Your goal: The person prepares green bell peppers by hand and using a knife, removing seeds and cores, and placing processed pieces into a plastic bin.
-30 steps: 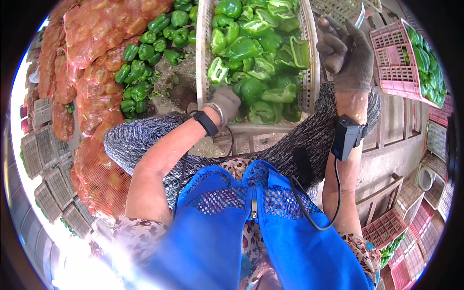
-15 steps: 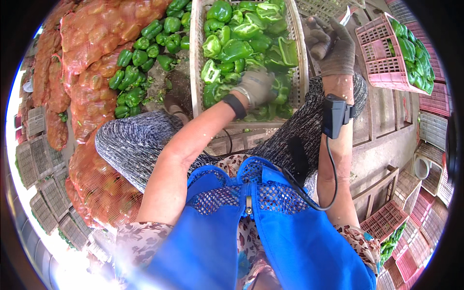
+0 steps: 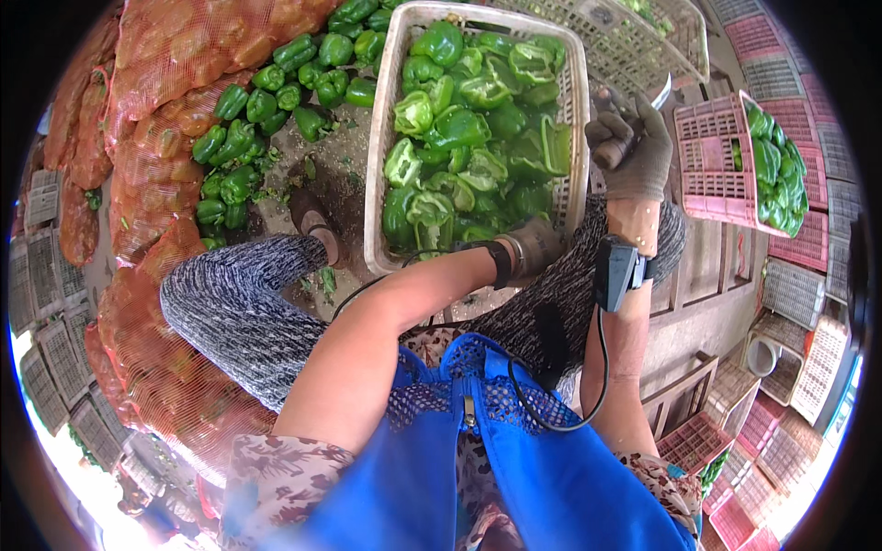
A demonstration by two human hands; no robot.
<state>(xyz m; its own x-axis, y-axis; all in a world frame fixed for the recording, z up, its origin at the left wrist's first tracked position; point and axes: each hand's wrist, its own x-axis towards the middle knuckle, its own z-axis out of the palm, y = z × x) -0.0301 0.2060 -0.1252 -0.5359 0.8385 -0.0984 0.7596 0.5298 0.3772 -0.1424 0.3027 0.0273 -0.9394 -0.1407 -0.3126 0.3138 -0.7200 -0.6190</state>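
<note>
A pale plastic crate (image 3: 377,174) in front of me holds cut green bell peppers (image 3: 455,129), many of them halved and opened. My left hand (image 3: 536,246), in a dirty grey glove, is closed on the crate's near rim close to its right corner. Its fingertips are partly hidden. At the crate's right side is my gloved right hand (image 3: 634,151), fingers curled around a knife (image 3: 662,92). The blade points up and away past the fingers, and the handle is hidden in the fist.
Whole green peppers (image 3: 243,138) lie on the floor to the left, beside stuffed orange mesh sacks (image 3: 175,73). A pink crate (image 3: 712,165) of peppers stands at the right. Another pale crate (image 3: 602,41) sits beyond my right hand. A wooden frame (image 3: 680,395) lies lower right.
My left hand has come out from among the cut peppers to the crate's near right edge. The crate has shifted toward me and tilted slightly. The knife remains in my right hand.
</note>
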